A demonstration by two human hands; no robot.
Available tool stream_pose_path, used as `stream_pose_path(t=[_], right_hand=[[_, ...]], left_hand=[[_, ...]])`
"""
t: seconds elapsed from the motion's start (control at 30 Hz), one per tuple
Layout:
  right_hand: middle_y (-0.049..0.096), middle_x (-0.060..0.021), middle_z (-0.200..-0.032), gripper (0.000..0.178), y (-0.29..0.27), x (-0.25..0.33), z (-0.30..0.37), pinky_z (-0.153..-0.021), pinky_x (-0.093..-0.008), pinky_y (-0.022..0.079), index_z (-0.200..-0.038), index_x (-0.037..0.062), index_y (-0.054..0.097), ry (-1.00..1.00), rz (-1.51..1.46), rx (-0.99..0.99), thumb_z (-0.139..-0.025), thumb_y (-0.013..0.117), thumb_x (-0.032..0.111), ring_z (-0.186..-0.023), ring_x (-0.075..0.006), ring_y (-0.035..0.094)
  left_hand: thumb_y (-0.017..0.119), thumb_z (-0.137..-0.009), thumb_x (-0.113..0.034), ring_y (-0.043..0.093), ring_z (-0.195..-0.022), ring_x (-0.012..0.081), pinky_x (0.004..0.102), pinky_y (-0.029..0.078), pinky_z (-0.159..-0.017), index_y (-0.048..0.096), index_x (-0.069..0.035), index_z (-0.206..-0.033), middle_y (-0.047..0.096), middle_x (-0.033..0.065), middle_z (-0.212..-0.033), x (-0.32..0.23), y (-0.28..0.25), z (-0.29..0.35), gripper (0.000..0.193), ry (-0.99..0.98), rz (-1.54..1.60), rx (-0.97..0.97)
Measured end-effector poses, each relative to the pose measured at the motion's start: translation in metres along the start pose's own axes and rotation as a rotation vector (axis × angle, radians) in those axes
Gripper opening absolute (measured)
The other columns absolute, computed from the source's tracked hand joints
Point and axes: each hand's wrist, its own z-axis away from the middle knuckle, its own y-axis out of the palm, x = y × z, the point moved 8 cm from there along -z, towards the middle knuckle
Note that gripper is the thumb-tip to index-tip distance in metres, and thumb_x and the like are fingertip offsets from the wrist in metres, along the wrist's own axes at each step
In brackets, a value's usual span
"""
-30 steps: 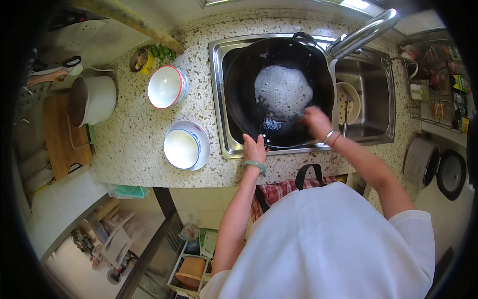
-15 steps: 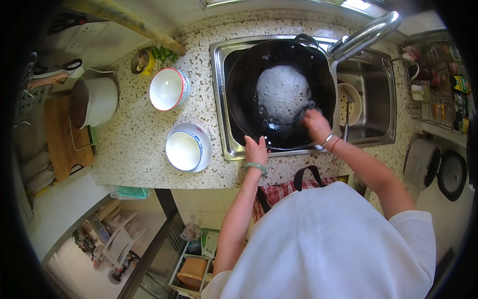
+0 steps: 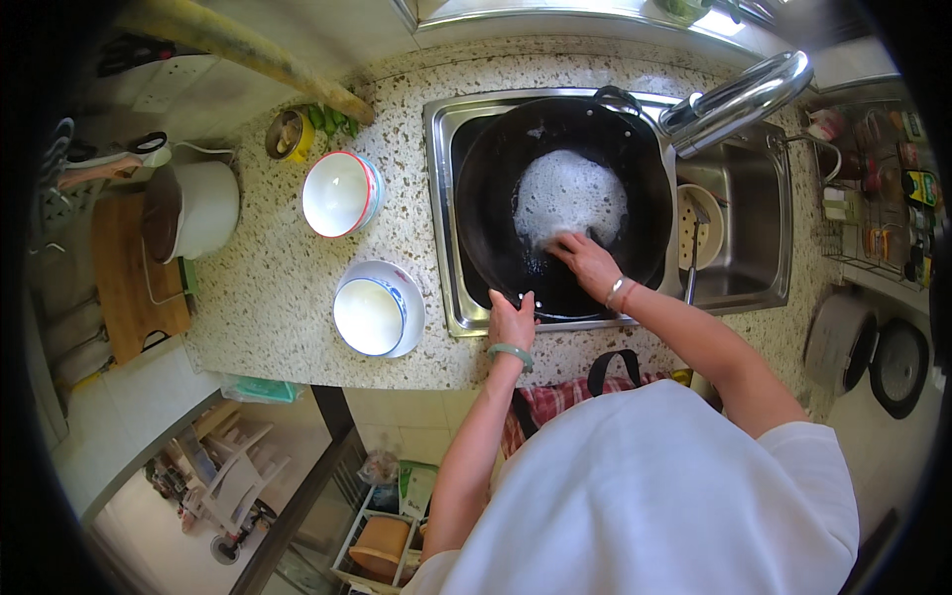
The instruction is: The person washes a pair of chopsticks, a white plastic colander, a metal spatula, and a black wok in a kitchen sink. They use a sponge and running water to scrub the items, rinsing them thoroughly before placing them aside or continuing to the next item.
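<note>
Right hand (image 3: 589,270) shifted leftward in wok (image 3: 484,223) to near edge of foam (image 3: 570,193) since the earlier frame

Left hand (image 3: 512,323) grasps the wok at its near edge; right-hand fingertips meet the foam, and whether they hold anything cannot be told. Wok sits over left basin (image 3: 442,283), far handle (image 3: 622,96) near faucet (image 3: 739,104). Perforated bowl (image 3: 710,236) and utensil (image 3: 691,285) occupy right basin (image 3: 749,243). On counter (image 3: 268,297), left of both hands, red-rimmed bowl (image 3: 335,194) stands beyond blue-rimmed bowl (image 3: 367,316)
</note>
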Motion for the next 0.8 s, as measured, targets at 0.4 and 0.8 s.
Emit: stream_pose_path(t=[0.4,0.8], right_hand=[[0.039,-0.0027,-0.146,0.053,-0.028,-0.064,-0.090,-0.113,-0.0372,0.024,-0.135,0.0095,0.051,-0.226,0.590,0.049,-0.089,0.056,0.037,-0.133,-0.0197,0.035],[0.026,0.0006,-0.154,0.065,-0.088,-0.122,-0.076,-0.118,-0.0410,0.012,-0.145,0.0131,0.037,-0.215,0.867,0.133,-0.090,0.054,0.043,-0.142,-0.0167,0.023]], left_hand=[[0.065,-0.087,-0.020,0.065,-0.054,0.0229,0.0347,0.052,-0.049,0.044,0.002,-0.103,0.066,0.0155,-0.081,-0.012,-0.002,0.002,0.034,0.002,-0.069,0.010],[0.062,-0.090,-0.030,0.065,-0.056,0.0255,0.0383,0.051,-0.054,0.043,0.005,-0.111,0.066,0.0170,-0.081,-0.002,-0.001,0.000,0.045,-0.012,-0.143,-0.013]])
